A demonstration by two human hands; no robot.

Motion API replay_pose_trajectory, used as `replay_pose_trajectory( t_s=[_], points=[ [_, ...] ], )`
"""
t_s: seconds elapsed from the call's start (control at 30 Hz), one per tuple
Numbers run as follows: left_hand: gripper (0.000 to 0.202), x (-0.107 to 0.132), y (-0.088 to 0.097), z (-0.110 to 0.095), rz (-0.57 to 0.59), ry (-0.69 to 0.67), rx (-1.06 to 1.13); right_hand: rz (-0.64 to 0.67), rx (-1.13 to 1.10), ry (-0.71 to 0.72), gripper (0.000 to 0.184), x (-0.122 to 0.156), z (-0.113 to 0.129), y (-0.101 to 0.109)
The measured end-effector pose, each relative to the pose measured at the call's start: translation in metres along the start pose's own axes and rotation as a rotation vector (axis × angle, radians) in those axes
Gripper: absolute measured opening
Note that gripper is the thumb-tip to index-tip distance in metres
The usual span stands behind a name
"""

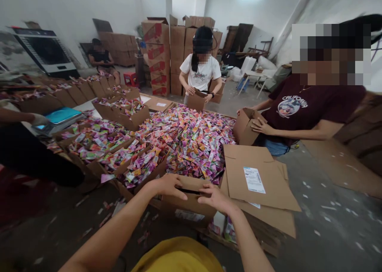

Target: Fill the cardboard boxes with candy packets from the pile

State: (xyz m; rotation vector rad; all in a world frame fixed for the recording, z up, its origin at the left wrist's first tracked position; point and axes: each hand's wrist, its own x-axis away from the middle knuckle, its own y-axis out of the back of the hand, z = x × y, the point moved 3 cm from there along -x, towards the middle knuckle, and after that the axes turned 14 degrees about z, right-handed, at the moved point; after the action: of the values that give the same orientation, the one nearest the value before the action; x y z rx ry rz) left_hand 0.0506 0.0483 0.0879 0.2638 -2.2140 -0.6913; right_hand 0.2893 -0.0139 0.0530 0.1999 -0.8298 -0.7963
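From the head view, the left hand (170,185) and right hand (215,198) both rest on the top of a small box (188,202) at 6 o'clock, against the near edge of the table; the left hand's fingers curl over the box's top flap, the right hand lies spread with fingers bent on the flap beside it, gripping nothing else. A heap of sachets (191,140) fills the table just beyond the box at 12 o'clock. Flat cartons (259,184) lie stacked at 3 o'clock, touching the box's side. Filled boxes (119,152) sit at 10 o'clock. Across the heap, two co-workers each hold a box (246,124) of their own.
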Motion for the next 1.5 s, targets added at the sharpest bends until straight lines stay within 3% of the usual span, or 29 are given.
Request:
replay_pose_trajectory(
  t_s=[0.2, 0.33, 0.5, 0.7, 0.77, 0.83, 0.93, 1.0, 1.1, 1.2, 1.27, 1.4, 1.5],
  points=[
    [0.046, -0.015, 0.004, 0.004, -0.073, -0.025, -0.048, -0.079, 0.047, 0.005, 0.038, -0.018, -0.007, 0.009],
    [0.036, -0.030, -0.003, 0.007, -0.216, 0.047, -0.113, -0.280, 0.154, -0.084, 0.025, -0.033, -0.001, 0.008],
    [0.018, -0.051, -0.025, -0.004, -0.322, 0.117, -0.188, -0.372, 0.240, -0.062, 0.010, -0.043, 0.008, -0.014],
    [0.019, -0.050, -0.041, -0.007, -0.371, 0.093, -0.219, -0.398, 0.257, -0.079, 0.010, -0.045, 0.006, -0.038],
    [0.031, -0.047, -0.042, -0.004, -0.401, 0.096, -0.191, -0.401, 0.270, -0.068, 0.013, -0.045, 0.007, -0.040],
    [0.069, -0.047, -0.041, -0.002, -0.365, 0.072, -0.144, -0.409, 0.281, -0.058, 0.015, -0.044, 0.008, -0.040],
    [0.121, -0.052, -0.041, -0.002, -0.088, 0.016, -0.109, -0.445, 0.282, -0.035, 0.019, -0.043, 0.007, -0.041],
    [0.134, -0.056, -0.040, -0.003, 0.089, 0.029, -0.138, -0.479, 0.272, -0.005, 0.020, -0.043, 0.005, -0.043],
    [0.134, -0.057, -0.034, -0.008, 0.079, 0.057, -0.192, -0.520, 0.225, 0.088, 0.022, -0.045, 0.000, -0.042],
    [0.119, -0.049, -0.027, -0.014, -0.049, 0.052, -0.180, -0.460, 0.020, 0.234, 0.021, -0.050, -0.009, -0.025],
    [0.111, -0.034, -0.023, -0.015, -0.144, 0.114, -0.139, -0.399, -0.141, 0.297, 0.031, -0.054, -0.018, 0.001],
    [0.100, 0.010, -0.024, -0.005, -0.411, 0.385, 0.077, -0.484, -0.324, 0.263, 0.047, -0.067, -0.048, 0.082],
    [0.094, 0.031, -0.058, 0.007, -0.651, 0.472, 0.628, -0.528, -0.333, 0.150, 0.059, -0.092, -0.078, 0.146]
  ],
)
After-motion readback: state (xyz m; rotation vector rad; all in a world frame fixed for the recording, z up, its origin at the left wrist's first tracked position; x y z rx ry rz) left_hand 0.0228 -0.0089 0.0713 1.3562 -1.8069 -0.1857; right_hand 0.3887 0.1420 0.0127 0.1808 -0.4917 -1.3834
